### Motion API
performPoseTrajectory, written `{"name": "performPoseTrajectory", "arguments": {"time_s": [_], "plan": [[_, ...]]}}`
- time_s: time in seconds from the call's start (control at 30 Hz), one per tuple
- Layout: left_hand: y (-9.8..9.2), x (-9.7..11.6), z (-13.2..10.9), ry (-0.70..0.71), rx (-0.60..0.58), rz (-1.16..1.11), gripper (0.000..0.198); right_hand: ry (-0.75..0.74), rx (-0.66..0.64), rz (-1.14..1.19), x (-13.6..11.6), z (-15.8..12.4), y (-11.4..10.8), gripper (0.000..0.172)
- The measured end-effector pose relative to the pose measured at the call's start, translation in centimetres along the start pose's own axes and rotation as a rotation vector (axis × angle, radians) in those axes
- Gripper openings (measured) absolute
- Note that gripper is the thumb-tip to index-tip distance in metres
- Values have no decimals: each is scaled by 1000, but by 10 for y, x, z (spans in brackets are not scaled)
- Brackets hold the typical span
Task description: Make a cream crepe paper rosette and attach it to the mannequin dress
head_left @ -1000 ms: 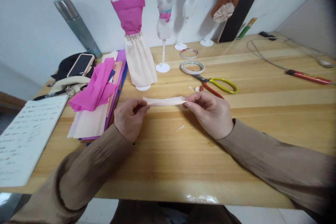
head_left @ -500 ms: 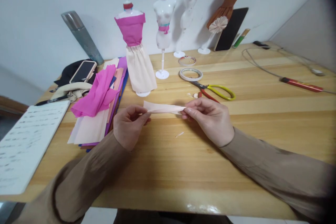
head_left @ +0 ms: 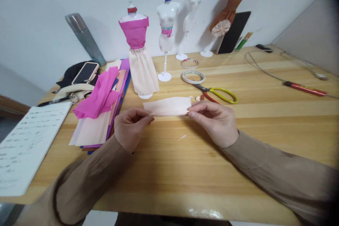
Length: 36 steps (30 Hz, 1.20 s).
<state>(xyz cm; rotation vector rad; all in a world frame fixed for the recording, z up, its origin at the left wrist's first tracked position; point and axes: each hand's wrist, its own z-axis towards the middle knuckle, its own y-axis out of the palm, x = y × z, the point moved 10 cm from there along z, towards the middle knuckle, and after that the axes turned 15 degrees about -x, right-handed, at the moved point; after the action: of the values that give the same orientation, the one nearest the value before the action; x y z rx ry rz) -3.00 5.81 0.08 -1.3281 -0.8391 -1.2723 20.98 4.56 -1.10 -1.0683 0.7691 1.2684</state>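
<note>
A pale peach strip of crepe paper [head_left: 167,106] is stretched flat between my two hands just above the wooden table [head_left: 238,137]. My left hand [head_left: 131,127] pinches its left end with thumb and fingers closed. My right hand [head_left: 215,122] pinches its right end the same way. Behind the strip stands a small white mannequin [head_left: 139,54] dressed in a pink paper top and a cream paper skirt.
A pile of coloured paper sheets [head_left: 102,109] lies to the left, a white printed sheet [head_left: 23,141] beyond it. Yellow-handled scissors [head_left: 217,93], tape rolls [head_left: 194,76], bare mannequins [head_left: 166,31], a phone [head_left: 85,72], a grey flask [head_left: 84,39] and a red-handled tool [head_left: 304,89] lie behind.
The paper strip, held narrow and edge-on before, now shows its wide face. The camera has tilted up a little; both hands stay in about the same place.
</note>
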Motion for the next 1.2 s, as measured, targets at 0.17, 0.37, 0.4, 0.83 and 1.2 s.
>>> {"name": "performPoseTrajectory", "arguments": {"time_s": [0.17, 0.37, 0.4, 0.83, 1.2], "plan": [[2, -3, 1, -38, -10, -67, 6, -15, 10, 24, 0, 0, -1, 8], [0, 0, 2, -40, 0, -22, 7, -44, 9, 49, 2, 0, -2, 9], [0, 1, 2, -31, 0, -13, 7, -44, 13, 52, 2, 0, -3, 9], [8, 0, 3, -15, -89, -36, 8, -6, 6, 65, 3, 1, -2, 10], [3, 1, 5, 137, -69, 67, 10, -68, -93, -76, -7, 1, 7, 10]]}}
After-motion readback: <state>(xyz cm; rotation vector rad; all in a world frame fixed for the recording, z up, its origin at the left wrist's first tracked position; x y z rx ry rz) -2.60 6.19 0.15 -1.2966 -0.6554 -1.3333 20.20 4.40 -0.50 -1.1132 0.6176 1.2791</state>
